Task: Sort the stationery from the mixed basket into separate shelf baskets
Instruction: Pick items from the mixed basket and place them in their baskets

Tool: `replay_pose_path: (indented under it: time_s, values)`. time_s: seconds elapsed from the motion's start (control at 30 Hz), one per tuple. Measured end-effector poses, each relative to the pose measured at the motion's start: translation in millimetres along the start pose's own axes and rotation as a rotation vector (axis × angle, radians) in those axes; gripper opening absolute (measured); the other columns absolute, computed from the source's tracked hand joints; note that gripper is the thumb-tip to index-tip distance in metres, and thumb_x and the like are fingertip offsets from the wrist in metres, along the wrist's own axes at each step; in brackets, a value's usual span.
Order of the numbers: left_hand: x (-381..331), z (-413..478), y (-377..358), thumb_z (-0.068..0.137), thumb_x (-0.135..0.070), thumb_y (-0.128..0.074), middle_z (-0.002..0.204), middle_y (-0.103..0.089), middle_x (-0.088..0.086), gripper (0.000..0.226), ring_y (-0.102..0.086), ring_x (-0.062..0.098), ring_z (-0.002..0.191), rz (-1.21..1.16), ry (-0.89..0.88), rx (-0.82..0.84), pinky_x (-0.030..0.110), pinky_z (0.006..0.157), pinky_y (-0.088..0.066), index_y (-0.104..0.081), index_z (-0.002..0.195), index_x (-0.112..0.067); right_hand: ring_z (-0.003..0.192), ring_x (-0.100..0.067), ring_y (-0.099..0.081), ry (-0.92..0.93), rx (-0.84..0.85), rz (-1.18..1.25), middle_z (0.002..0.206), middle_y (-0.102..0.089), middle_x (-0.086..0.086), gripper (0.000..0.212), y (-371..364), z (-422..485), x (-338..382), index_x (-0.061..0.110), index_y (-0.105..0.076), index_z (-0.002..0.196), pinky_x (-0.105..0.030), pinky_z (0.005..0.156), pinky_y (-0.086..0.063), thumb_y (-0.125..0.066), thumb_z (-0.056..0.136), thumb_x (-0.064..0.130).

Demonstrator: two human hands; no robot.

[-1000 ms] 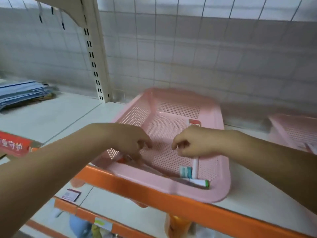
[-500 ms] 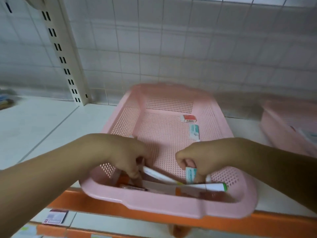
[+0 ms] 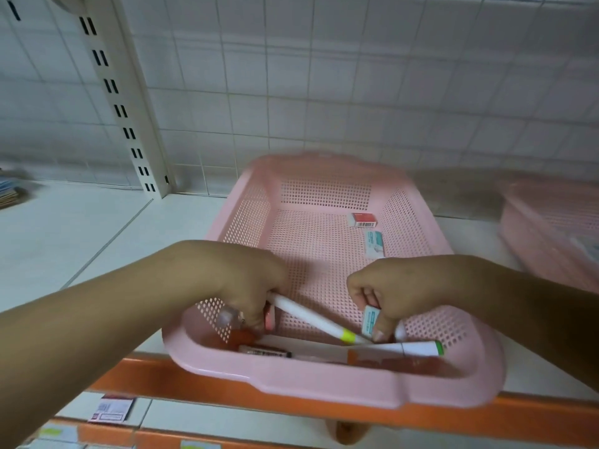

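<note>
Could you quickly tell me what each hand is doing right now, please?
Left hand: closed, gripping the white marker with the yellow band.
Right hand: closed, pinching a teal-and-white eraser.

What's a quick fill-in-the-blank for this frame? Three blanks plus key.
The left hand grips a white marker with a ____ band. The right hand pinches an eraser in the ____ basket. The loose marker by the near wall has a ____ end.
Missing: yellow; pink; green.

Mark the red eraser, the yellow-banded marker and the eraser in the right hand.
red eraser (image 3: 363,219), head view, top face
yellow-banded marker (image 3: 308,315), head view, barrel
held eraser (image 3: 370,321), head view, sleeve
</note>
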State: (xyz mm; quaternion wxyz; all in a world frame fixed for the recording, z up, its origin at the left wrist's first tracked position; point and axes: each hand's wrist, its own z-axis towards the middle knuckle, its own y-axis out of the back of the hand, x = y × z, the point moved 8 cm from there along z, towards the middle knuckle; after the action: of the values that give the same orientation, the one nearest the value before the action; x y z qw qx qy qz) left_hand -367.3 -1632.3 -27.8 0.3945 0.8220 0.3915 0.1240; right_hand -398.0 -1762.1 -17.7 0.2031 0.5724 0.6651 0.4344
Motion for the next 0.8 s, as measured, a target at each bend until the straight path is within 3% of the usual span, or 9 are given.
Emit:
replay_pose_path:
  time_s: [0.1, 0.17, 0.23, 0.3, 0.4, 0.47, 0.53, 0.63, 0.8]
  values:
    - [2.8, -4.9, 8.2, 0.073, -0.018, -0.076, 0.083, -0.071, 0.002, 0.016, -0.069, 0.026, 0.069, -0.132, -0.019, -0.124, 0.029, 0.061, -0.057, -0.060, 0.072, -0.019, 0.060, -0.003, -0.037, 0.026, -0.031, 0.065, 0.070, -0.044, 0.011, 0.038, 3.7, 0.1, 1.6, 0.023, -0.042, 0.074, -0.014, 0.048, -0.030, -0.079, 0.071, 0.018]
    - [-1.5, -12.3, 16.6, 0.077, -0.010, -0.072, 0.078, -0.067, -0.004, 0.021, -0.066, 0.018, 0.056, -0.231, -0.014, -0.227, 0.025, 0.049, -0.053, -0.055, 0.071, -0.022, 0.055, -0.005, -0.037, 0.049, -0.072, 0.189, 0.064, -0.044, 0.009, 0.037, 6.8, 1.1, 3.4, 0.023, -0.043, 0.074, -0.017, 0.048, -0.031, -0.078, 0.071, 0.011]
    - [-5.9, -17.6, 28.1, 0.077, -0.011, -0.073, 0.064, -0.059, -0.011, 0.020, -0.058, 0.002, 0.044, -0.280, -0.029, -0.354, 0.031, 0.060, -0.054, -0.054, 0.075, -0.018, 0.050, -0.005, -0.041, 0.068, -0.184, 0.378, 0.065, -0.047, 0.005, 0.035, 17.1, 1.1, 2.9, 0.021, -0.047, 0.077, -0.018, 0.047, -0.036, -0.076, 0.072, 0.002]
    - [-5.1, -23.2, 39.4, 0.074, -0.019, -0.077, 0.062, -0.053, -0.013, 0.027, -0.055, -0.003, 0.051, -0.277, -0.013, -0.476, 0.027, 0.064, -0.047, -0.053, 0.086, -0.015, 0.045, -0.004, -0.045, 0.083, -0.320, 0.574, 0.068, -0.051, 0.001, 0.032, 31.5, -3.8, 1.1, 0.018, -0.051, 0.080, -0.015, 0.042, -0.038, -0.072, 0.074, -0.006]
    - [-0.8, -37.7, 52.9, 0.070, -0.025, -0.079, 0.082, -0.061, -0.009, 0.048, -0.055, 0.008, 0.075, -0.408, -0.011, -0.607, 0.022, 0.065, -0.043, -0.045, 0.103, -0.023, 0.040, -0.002, -0.050, 0.121, -0.488, 0.800, 0.066, -0.058, -0.001, 0.025, 50.2, -18.0, 0.4, 0.012, -0.056, 0.082, -0.014, 0.037, -0.038, -0.067, 0.077, -0.011]
    - [0.5, -46.5, 61.1, 0.075, -0.026, -0.075, 0.093, -0.063, -0.003, 0.047, -0.054, 0.008, 0.073, -0.484, -0.034, -0.659, 0.017, 0.056, -0.044, -0.041, 0.106, -0.023, 0.042, -0.007, -0.055, 0.159, -0.574, 0.873, 0.065, -0.061, -0.002, 0.021, 58.6, -29.0, 2.7, 0.010, -0.060, 0.082, -0.016, 0.040, -0.044, -0.065, 0.079, -0.010]
    - [-1.2, -54.3, 68.1, 0.083, -0.022, -0.068, 0.090, -0.060, -0.002, 0.030, -0.052, 0.005, 0.060, -0.630, -0.100, -0.703, 0.016, 0.043, -0.042, -0.043, 0.099, -0.022, 0.045, -0.009, -0.059, 0.201, -0.634, 0.954, 0.063, -0.064, -0.003, 0.022, 63.4, -39.5, 6.9, 0.012, -0.064, 0.084, -0.018, 0.046, -0.050, -0.062, 0.081, -0.010]
    - [-9.4, -67.5, 73.6, 0.093, -0.016, -0.052, 0.082, -0.051, 0.002, 0.003, -0.053, 0.002, 0.054, -0.831, -0.201, -0.725, 0.023, 0.042, -0.049, -0.050, 0.094, -0.018, 0.050, -0.011, -0.064, 0.256, -0.699, 1.084, 0.066, -0.066, -0.006, 0.025, 65.4, -53.3, 12.8, 0.013, -0.067, 0.084, -0.016, 0.050, -0.052, -0.060, 0.081, -0.011]
    - [-24.9, -82.4, 72.9, 0.098, -0.011, -0.041, 0.091, -0.049, 0.007, 0.020, -0.054, 0.006, 0.063, -0.925, -0.308, -0.709, 0.026, 0.051, -0.055, -0.054, 0.111, -0.019, 0.058, -0.016, -0.068, 0.291, -0.721, 1.279, 0.072, -0.070, -0.009, 0.025, 61.4, -71.2, 17.3, 0.009, -0.065, 0.087, -0.020, 0.057, -0.057, -0.058, 0.079, -0.014]
